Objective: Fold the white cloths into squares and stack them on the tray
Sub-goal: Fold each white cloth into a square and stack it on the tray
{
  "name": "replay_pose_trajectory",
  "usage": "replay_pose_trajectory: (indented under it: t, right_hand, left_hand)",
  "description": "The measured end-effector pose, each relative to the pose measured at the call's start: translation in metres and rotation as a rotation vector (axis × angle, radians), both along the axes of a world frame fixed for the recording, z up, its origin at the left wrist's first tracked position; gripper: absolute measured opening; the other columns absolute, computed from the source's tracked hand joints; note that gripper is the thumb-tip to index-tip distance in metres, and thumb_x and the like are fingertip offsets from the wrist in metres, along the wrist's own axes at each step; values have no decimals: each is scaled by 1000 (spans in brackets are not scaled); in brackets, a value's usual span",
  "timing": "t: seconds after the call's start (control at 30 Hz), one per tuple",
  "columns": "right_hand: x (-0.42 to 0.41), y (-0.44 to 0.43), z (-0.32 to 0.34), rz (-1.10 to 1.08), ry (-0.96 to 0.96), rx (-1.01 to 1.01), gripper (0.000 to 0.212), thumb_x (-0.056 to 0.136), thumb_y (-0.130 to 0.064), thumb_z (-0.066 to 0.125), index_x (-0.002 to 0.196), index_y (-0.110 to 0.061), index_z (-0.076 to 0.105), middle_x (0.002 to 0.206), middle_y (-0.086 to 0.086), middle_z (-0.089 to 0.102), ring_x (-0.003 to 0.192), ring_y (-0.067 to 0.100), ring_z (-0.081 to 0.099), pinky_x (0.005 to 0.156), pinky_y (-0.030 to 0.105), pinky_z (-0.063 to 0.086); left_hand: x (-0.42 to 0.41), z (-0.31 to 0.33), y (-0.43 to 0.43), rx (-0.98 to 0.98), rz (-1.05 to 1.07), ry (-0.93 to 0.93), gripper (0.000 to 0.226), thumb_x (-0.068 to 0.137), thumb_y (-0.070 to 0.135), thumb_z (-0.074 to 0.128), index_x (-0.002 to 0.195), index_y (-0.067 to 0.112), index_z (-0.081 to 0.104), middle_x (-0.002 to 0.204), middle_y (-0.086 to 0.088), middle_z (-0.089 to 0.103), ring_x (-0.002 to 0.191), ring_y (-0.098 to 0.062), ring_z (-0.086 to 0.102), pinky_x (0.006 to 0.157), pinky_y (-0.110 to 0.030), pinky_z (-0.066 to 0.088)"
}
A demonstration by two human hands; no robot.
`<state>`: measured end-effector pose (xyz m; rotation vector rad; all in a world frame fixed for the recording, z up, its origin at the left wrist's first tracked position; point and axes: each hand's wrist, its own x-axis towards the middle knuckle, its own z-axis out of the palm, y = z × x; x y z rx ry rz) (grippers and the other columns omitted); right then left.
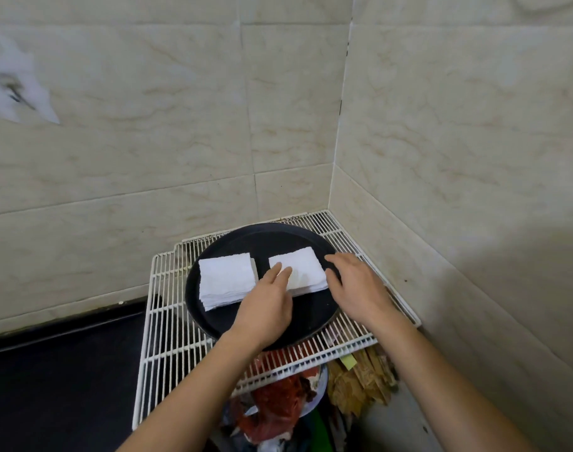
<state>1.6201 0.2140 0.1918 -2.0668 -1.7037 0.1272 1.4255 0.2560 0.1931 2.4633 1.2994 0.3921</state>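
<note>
A round black tray (255,238) lies on a white wire rack. Two stacks of folded white cloths sit on it: a thicker left stack (225,280) and a lower right stack (303,267). My left hand (268,301) reaches in with straight fingers, its fingertips touching the near left part of the right stack. My right hand (356,287) hovers at that stack's right edge with fingers spread and relaxed; whether it touches the cloth is unclear. Neither hand grips anything.
The white wire rack (167,340) stands in a corner of beige tiled walls. Red and mixed clutter (278,409) lies beneath it, with brown wooden pieces (360,376) at the right. A dark floor (60,380) spreads to the left.
</note>
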Motion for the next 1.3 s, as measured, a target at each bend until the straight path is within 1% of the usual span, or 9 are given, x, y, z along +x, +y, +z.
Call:
replay_pose_trajectory:
  t: [0.07,0.13,0.2,0.3,0.5,0.77,0.93,1.07,1.3]
  right_hand:
    - [-7,-8,0,0,-55,44,47,104,-37,39,148,-19,45,155,8,39,142,24,37,115,40,35]
    - [-22,-15,-5,20,-96,72,52,105,-42,36,152,-21,37,162,10,27,149,28,25,119,44,26]
    - [-47,-21,-15,74,-89,72,56,105,-46,33,155,-24,29,166,9,15,153,30,12,122,47,18]
    - [-99,-25,-34,210,-104,46,60,104,-52,26,158,-27,18,167,9,1,154,29,-2,124,48,7]
    - [-205,-47,-47,481,-110,57,69,100,-60,27,159,-32,6,167,5,-10,153,26,-14,124,50,2]
    - [-368,-87,-27,705,-123,137,74,99,-65,28,159,-32,1,167,6,-14,152,29,-19,124,49,-4]
    - [-508,-138,-23,847,-107,176,74,99,-63,30,160,-30,3,166,8,-14,152,31,-18,124,49,-4]
    - [-645,-198,-22,922,-97,189,78,98,-63,31,160,-28,0,166,9,-13,152,32,-16,124,48,-4]
    - [-809,-263,-15,1064,-125,191,81,97,-62,33,160,-25,-1,167,10,-11,153,31,-13,124,46,-4]
  left_hand:
    - [-18,0,-14,168,2,-66,49,101,33,49,147,19,44,157,-3,37,138,-22,44,103,-40,48]
    - [-41,-6,-27,278,59,-74,47,100,39,48,141,16,51,152,-8,44,135,-26,47,102,-43,49]
    - [-70,-17,-43,324,163,-1,52,100,44,41,142,15,49,154,-12,40,139,-30,42,107,-48,44]
    - [-126,-38,-74,272,359,113,60,99,52,29,149,19,41,161,-13,25,148,-31,26,113,-53,35]
    - [-241,-46,-143,230,661,256,70,98,61,22,154,22,30,164,-15,13,151,-33,11,116,-59,22]
    - [-389,-16,-216,348,903,312,71,97,60,26,155,19,30,164,-17,13,151,-35,12,115,-62,23]
    - [-524,-15,-300,397,1028,356,73,96,61,28,155,19,27,165,-16,9,152,-35,8,114,-63,21]
    - [-656,-13,-378,351,1117,407,76,94,63,26,156,19,25,165,-16,5,151,-36,6,113,-66,22]
    - [-805,-12,-475,292,1254,412,75,95,63,22,156,19,23,165,-16,4,151,-37,8,114,-65,21]
